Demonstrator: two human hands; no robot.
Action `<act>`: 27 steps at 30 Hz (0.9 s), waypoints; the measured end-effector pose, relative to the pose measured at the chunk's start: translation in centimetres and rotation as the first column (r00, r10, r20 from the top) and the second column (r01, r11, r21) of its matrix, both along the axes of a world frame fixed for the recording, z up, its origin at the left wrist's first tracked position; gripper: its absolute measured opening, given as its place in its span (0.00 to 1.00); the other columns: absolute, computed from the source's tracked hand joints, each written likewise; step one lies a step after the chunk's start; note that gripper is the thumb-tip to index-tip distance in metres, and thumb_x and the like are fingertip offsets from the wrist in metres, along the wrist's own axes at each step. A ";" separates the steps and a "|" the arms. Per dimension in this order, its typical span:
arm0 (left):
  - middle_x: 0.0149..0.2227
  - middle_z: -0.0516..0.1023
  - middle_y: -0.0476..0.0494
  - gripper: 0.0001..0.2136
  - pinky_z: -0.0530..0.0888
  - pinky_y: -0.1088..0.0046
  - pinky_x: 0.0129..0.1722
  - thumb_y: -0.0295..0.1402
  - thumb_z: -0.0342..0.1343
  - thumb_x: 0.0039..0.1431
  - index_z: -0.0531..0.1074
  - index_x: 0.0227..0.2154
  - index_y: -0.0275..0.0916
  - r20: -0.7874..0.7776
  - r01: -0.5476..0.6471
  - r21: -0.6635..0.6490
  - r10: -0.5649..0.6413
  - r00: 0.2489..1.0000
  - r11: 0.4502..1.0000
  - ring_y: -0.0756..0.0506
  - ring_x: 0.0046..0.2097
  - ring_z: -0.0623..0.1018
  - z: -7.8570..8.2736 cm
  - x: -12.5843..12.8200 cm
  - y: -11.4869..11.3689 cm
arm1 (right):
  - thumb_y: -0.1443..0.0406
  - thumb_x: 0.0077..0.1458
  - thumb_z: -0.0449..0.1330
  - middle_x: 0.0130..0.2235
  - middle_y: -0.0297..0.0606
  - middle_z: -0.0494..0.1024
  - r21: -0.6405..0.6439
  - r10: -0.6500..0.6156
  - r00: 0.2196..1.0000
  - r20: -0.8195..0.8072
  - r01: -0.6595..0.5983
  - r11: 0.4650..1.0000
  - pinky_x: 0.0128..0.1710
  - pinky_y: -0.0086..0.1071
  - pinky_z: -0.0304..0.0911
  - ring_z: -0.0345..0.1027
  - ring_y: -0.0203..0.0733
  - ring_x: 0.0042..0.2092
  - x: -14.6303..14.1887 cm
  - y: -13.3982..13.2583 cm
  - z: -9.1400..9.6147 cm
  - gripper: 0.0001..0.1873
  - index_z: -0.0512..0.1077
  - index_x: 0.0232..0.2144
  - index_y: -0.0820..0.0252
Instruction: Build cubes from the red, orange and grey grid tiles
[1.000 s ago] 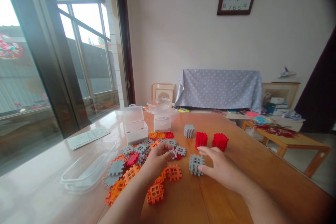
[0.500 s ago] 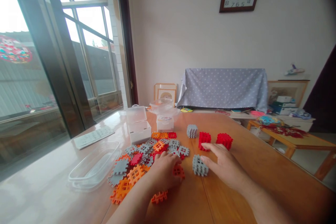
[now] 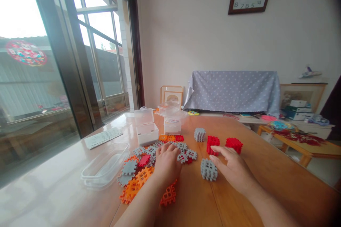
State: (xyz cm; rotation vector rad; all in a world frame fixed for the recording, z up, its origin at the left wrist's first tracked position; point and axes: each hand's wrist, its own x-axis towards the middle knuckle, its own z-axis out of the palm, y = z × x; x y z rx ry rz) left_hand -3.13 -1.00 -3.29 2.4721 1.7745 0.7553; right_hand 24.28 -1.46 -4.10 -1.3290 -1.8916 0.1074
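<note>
A heap of flat grey, orange and red waffle tiles lies on the wooden table. My left hand rests palm down on the heap's right side, fingers curled over tiles; what is under them is hidden. My right hand lies beside a grey tile cube, thumb touching its right side, fingers stretched toward a red cube. A second red cube and a smaller grey cube stand farther back.
A clear shallow tray and a printed sheet lie at the left near the window. Clear plastic boxes stand behind the heap. A low wooden table with clutter is at the right, a cloth-covered bench behind.
My left hand dropped from a raised pinch above the tiles to lie flat on the heap. My right hand stayed by the grey cube. The camera shifted to the left.
</note>
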 end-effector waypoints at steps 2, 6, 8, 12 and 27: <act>0.52 0.75 0.44 0.14 0.53 0.51 0.59 0.32 0.55 0.53 0.75 0.43 0.47 -0.033 0.016 -0.030 -0.017 0.999 0.999 0.33 0.62 0.60 -0.5 0.5 0.1 | 0.53 0.62 0.55 0.50 0.42 0.78 0.003 0.006 1.000 -0.001 -0.006 1.000 0.54 0.47 0.65 0.68 0.51 0.54 -0.1 0.1 -0.2 0.19 0.73 0.50 0.53; 0.47 0.77 0.42 0.08 0.54 0.50 0.57 0.30 0.55 0.53 0.77 0.35 0.44 -0.062 0.001 -0.034 -0.003 0.998 0.999 0.33 0.59 0.63 -1.2 0.8 0.5 | 0.53 0.61 0.56 0.50 0.42 0.78 0.015 0.027 1.000 0.005 -0.027 1.000 0.54 0.47 0.64 0.69 0.51 0.53 -0.2 0.1 -0.3 0.19 0.73 0.50 0.53; 0.44 0.77 0.41 0.07 0.55 0.51 0.55 0.28 0.54 0.53 0.76 0.32 0.44 -0.064 0.002 -0.020 -0.003 0.998 1.000 0.34 0.57 0.65 -1.4 0.9 0.7 | 0.53 0.62 0.56 0.50 0.42 0.78 0.012 0.030 1.000 0.007 -0.030 0.999 0.54 0.47 0.65 0.68 0.51 0.54 -0.3 0.0 -0.3 0.19 0.73 0.50 0.53; 0.41 0.77 0.40 0.07 0.58 0.54 0.51 0.29 0.52 0.56 0.75 0.29 0.42 -0.015 -0.013 -0.003 0.013 1.000 1.000 0.35 0.52 0.67 -1.0 0.9 0.9 | 0.54 0.62 0.56 0.50 0.43 0.78 0.022 0.028 1.000 -0.001 -0.028 0.999 0.54 0.47 0.65 0.69 0.51 0.54 -0.4 -0.1 -0.1 0.18 0.74 0.49 0.53; 0.28 0.74 0.47 0.11 0.62 0.75 0.33 0.40 0.63 0.55 0.71 0.30 0.37 0.989 0.667 -0.144 0.124 0.078 0.731 0.51 0.30 0.69 0.4 3.6 -0.9 | 0.57 0.62 0.56 0.50 0.41 0.77 -0.025 0.182 0.969 -0.165 -0.188 0.982 0.52 0.40 0.66 0.70 0.47 0.52 -2.4 -2.0 1.5 0.18 0.71 0.53 0.52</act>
